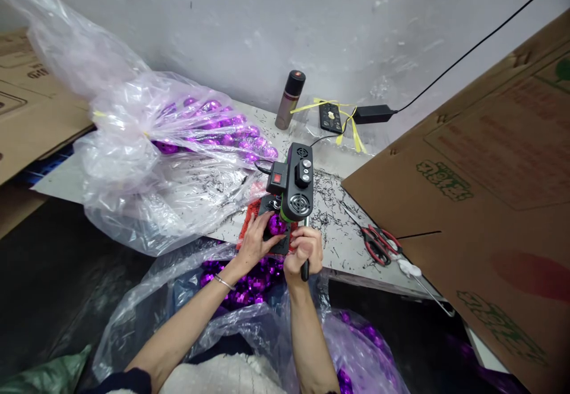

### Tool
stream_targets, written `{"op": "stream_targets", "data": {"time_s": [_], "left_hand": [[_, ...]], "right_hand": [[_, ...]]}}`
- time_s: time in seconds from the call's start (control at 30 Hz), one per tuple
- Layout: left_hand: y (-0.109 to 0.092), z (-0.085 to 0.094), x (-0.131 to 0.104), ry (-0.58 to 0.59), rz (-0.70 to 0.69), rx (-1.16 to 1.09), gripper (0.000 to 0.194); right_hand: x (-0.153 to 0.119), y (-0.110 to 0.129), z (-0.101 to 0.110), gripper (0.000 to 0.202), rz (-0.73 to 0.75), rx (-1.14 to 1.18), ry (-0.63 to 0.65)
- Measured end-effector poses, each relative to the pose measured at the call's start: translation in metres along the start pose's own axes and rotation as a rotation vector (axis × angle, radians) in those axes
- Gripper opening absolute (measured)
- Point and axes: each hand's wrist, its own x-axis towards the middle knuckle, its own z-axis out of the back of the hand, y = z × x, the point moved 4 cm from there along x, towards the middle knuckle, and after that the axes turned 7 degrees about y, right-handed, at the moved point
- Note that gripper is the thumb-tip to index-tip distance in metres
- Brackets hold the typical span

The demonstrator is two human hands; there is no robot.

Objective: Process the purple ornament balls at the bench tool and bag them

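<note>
Between the thumb and fingers of my left hand (pixel 256 241) sits a shiny purple mirrored ball (pixel 276 225), beneath the head of a small black bench machine (pixel 299 186). My right hand (pixel 306 250) is closed around the machine's lever handle (pixel 305 270), to the right of the ball. A red switch (pixel 277 178) shows on the machine's side. Its base rests on a red mat (pixel 249 219), partly hidden by my hands. Below the table edge, more purple mirrored balls (pixel 247 284) lie in an open clear plastic bag (pixel 146 311).
A tied clear bag (pixel 120 186) of purple balls (pixel 218 124) lies left. Behind stand a bottle (pixel 290 100), a phone-like black object (pixel 329 116) and a power adapter (pixel 373 114). Red-handled scissors (pixel 376 242) lie by a large cardboard box (pixel 481 192). Black scraps (pixel 332 210) litter the table.
</note>
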Motion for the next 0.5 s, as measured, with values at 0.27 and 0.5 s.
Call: {"op": "stream_targets", "data": {"time_s": [0.27,0.5], "left_hand": [[0.0013,-0.0021,-0.0006,0.047,0.048,-0.041,0.058],[0.0006,-0.0012,0.0010,0.055,0.057,-0.049,0.057]], "right_hand": [[-0.0023,-0.0045,-0.0046,0.038,0.029,0.015,-0.062],[-0.0001,-0.0071,-0.0064,0.039,0.095,-0.003,-0.090]]}}
